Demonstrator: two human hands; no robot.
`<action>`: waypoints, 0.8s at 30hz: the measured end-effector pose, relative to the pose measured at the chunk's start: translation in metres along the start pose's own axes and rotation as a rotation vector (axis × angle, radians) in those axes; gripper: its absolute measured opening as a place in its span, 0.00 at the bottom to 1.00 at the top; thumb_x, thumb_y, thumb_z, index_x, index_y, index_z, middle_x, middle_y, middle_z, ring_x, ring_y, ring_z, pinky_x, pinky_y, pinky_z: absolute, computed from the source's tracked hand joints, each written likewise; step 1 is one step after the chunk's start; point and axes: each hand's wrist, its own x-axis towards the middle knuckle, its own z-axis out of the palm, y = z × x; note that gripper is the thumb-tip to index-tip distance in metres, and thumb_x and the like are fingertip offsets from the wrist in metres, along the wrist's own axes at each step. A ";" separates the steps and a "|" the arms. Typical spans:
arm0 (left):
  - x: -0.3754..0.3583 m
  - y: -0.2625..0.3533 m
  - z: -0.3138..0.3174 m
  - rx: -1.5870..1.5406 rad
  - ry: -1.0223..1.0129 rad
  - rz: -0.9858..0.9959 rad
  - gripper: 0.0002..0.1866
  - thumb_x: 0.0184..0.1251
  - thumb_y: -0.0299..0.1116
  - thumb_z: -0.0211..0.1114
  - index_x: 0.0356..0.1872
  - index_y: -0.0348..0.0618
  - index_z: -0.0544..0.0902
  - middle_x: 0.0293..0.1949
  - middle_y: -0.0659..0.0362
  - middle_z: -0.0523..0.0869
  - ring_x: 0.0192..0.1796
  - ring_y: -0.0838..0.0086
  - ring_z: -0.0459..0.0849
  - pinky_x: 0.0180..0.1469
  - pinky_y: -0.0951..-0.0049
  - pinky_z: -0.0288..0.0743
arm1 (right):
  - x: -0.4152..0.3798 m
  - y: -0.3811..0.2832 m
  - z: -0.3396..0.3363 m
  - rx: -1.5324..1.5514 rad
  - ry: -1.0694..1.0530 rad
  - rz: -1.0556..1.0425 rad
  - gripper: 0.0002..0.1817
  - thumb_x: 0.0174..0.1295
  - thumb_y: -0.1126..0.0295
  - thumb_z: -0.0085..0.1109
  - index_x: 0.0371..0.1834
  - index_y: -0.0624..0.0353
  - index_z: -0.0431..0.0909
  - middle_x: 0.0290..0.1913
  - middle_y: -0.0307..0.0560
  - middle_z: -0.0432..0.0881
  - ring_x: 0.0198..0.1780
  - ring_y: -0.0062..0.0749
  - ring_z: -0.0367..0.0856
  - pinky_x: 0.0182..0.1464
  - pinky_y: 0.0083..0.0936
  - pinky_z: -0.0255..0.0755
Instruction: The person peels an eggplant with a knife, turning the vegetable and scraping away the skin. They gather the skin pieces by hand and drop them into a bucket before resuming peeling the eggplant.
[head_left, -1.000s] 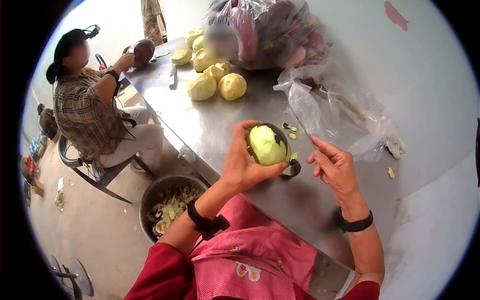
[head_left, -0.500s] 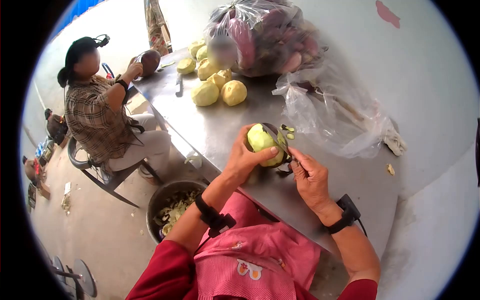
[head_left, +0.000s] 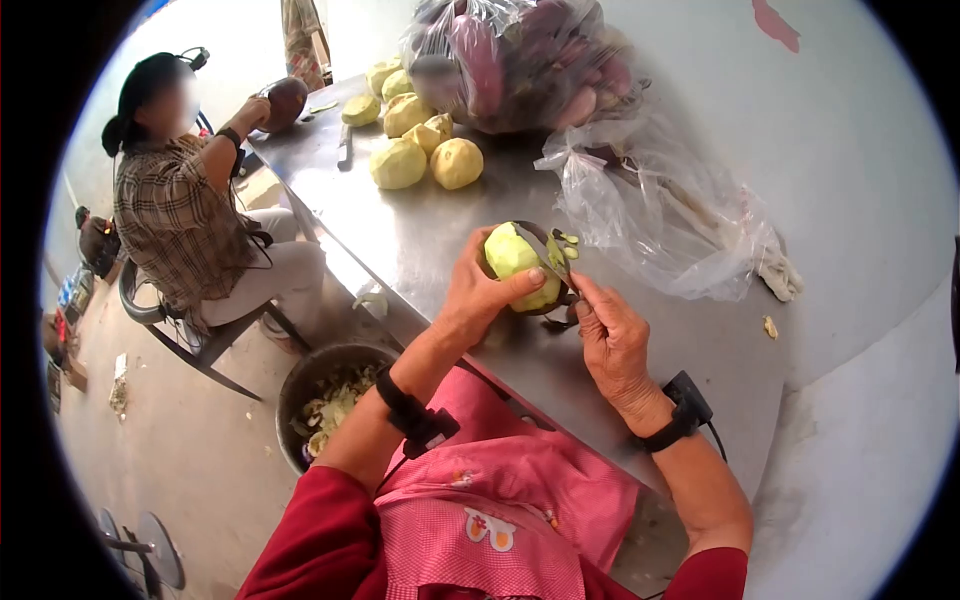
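Note:
A partly peeled round eggplant (head_left: 511,254), pale green where bare and dark at its edges, rests in my left hand (head_left: 482,292), whose thumb lies along its near side. My right hand (head_left: 612,335) is closed around the handle of a knife (head_left: 548,254); the blade lies against the eggplant's right side. Strips of dark peel (head_left: 566,245) hang by the blade. Beyond my hands, several peeled pale eggplants (head_left: 458,163) stand on the metal table (head_left: 350,220), beside another knife (head_left: 345,147).
A large bag of purple eggplants (head_left: 520,65) stands at the back, with a loose plastic bag (head_left: 650,215) beside it. A seated person (head_left: 175,215) at the left holds a dark eggplant (head_left: 284,103). Below the table edge is a metal basin (head_left: 288,428) of peelings.
The whole view has shifted slightly, so the table and things on it sit higher and further left. The peel by the blade has moved a little; both hands keep their hold.

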 end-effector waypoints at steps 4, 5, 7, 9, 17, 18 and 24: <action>0.001 -0.001 -0.002 0.011 0.014 0.021 0.43 0.52 0.40 0.84 0.64 0.31 0.69 0.52 0.52 0.82 0.55 0.70 0.83 0.60 0.69 0.79 | -0.001 0.001 0.000 -0.043 0.014 -0.023 0.20 0.68 0.75 0.63 0.63 0.52 0.82 0.40 0.48 0.85 0.36 0.44 0.85 0.38 0.33 0.79; 0.000 0.000 -0.002 0.011 0.014 0.025 0.44 0.51 0.38 0.85 0.64 0.31 0.69 0.53 0.53 0.82 0.55 0.70 0.83 0.60 0.69 0.79 | 0.000 0.002 0.001 -0.062 0.030 -0.063 0.21 0.67 0.75 0.64 0.63 0.51 0.82 0.39 0.47 0.85 0.35 0.43 0.85 0.37 0.33 0.79; -0.001 0.000 -0.003 0.014 0.016 0.023 0.44 0.50 0.37 0.86 0.65 0.32 0.69 0.53 0.53 0.82 0.56 0.70 0.82 0.61 0.69 0.78 | 0.001 0.000 0.003 -0.074 0.024 -0.090 0.22 0.65 0.75 0.65 0.63 0.51 0.82 0.39 0.46 0.84 0.35 0.42 0.84 0.36 0.33 0.79; -0.001 0.001 -0.002 -0.002 -0.007 0.052 0.47 0.46 0.35 0.88 0.66 0.33 0.68 0.55 0.54 0.81 0.57 0.71 0.82 0.62 0.69 0.78 | 0.001 0.000 0.002 -0.087 0.017 -0.114 0.23 0.64 0.75 0.67 0.63 0.50 0.83 0.38 0.46 0.84 0.34 0.42 0.84 0.35 0.34 0.78; 0.000 0.004 -0.002 0.150 -0.066 0.059 0.51 0.40 0.36 0.91 0.66 0.36 0.68 0.55 0.55 0.82 0.58 0.71 0.81 0.63 0.69 0.77 | 0.009 0.003 -0.010 -0.232 -0.011 -0.234 0.24 0.58 0.76 0.70 0.60 0.47 0.86 0.35 0.42 0.82 0.31 0.39 0.82 0.33 0.33 0.77; 0.000 0.002 -0.004 0.165 -0.075 0.066 0.52 0.40 0.37 0.91 0.66 0.37 0.67 0.55 0.55 0.82 0.58 0.71 0.81 0.63 0.69 0.77 | 0.010 0.003 -0.011 -0.232 -0.011 -0.240 0.24 0.58 0.76 0.70 0.60 0.47 0.86 0.35 0.42 0.82 0.31 0.39 0.82 0.33 0.33 0.77; -0.002 0.002 -0.004 0.199 -0.133 0.035 0.52 0.41 0.39 0.91 0.67 0.39 0.67 0.55 0.54 0.83 0.59 0.69 0.81 0.65 0.66 0.75 | 0.011 0.003 -0.014 -0.210 -0.069 -0.264 0.23 0.58 0.76 0.70 0.58 0.47 0.87 0.35 0.41 0.82 0.32 0.38 0.82 0.33 0.33 0.77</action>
